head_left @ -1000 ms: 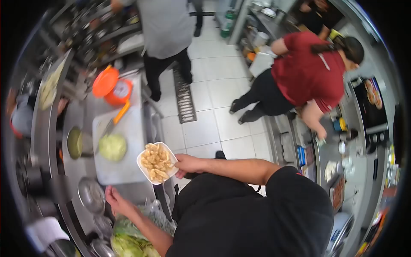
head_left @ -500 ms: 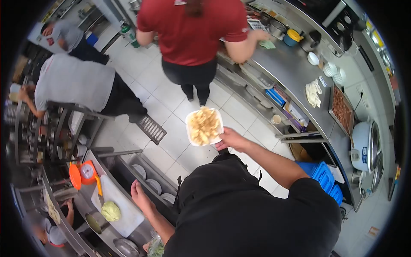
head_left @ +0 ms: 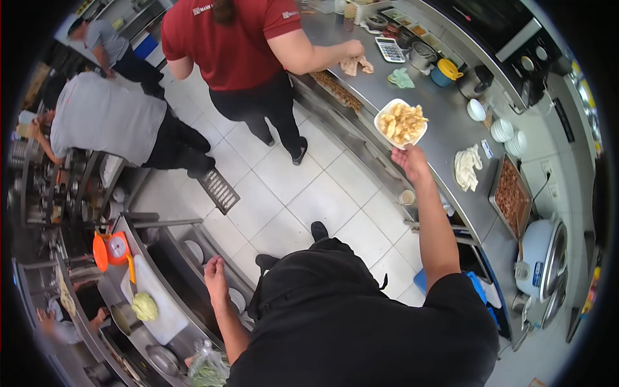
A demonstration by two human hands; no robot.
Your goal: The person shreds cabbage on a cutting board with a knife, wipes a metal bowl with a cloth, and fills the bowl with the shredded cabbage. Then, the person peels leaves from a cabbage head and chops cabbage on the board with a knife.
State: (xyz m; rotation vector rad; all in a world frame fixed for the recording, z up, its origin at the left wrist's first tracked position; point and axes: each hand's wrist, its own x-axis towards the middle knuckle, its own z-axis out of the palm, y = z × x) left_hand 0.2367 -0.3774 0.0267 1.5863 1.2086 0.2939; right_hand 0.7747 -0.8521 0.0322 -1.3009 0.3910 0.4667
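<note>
My right hand (head_left: 411,161) grips the near rim of a white square bowl (head_left: 382,131), the arm stretched out to the right. Pale golden pieces that look like fries (head_left: 403,122) fill the bowl. In this view it overlaps the edge of the steel counter (head_left: 433,122); whether it touches the metal I cannot tell. My left hand (head_left: 216,276) hangs in the air with nothing in it, its fingers loosely extended, near the left worktable where a white cutting board (head_left: 164,316) lies with a green cabbage (head_left: 144,306).
A person in a red shirt (head_left: 229,48) stands ahead at the counter. On it lie a calculator (head_left: 390,49), a white cloth (head_left: 467,168) and a tray of brown food (head_left: 511,197). An orange scale (head_left: 118,248) sits left. A floor grate (head_left: 219,190) lies on the tiles.
My right hand has carried the bowl rightward and forward, from over the floor to the counter edge. The red-shirted person appears further left. My left hand stays empty.
</note>
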